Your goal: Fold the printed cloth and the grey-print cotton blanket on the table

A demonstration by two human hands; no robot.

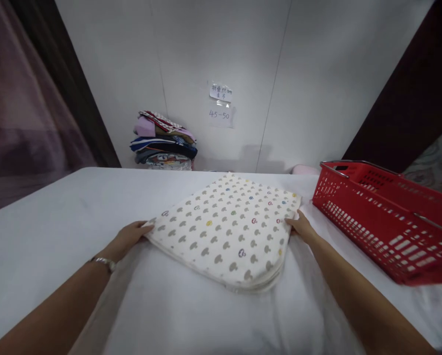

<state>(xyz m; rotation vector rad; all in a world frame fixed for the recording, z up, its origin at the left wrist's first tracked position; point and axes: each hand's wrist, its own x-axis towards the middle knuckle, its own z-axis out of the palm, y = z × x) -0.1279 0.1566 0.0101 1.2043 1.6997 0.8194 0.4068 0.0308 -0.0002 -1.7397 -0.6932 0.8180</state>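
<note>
A folded baby blanket (221, 236) lies at an angle on the white-covered table, cream with grey and coloured mushroom-like prints. Its layers show along the rounded near corner. My left hand (132, 232), with a bracelet at the wrist, pinches the blanket's left corner between thumb and fingers. On the opposite side, my right hand (301, 227) grips the right edge below the far right corner. Some fingers of both hands are hidden under the cloth.
A red perforated plastic basket (383, 227) stands on the right of the table (65, 231). Behind the table's far edge rises a stack of folded fabrics (165, 140). Paper notes (221, 103) are stuck to the white wall, and a pinkish curtain (24, 98) hangs at left.
</note>
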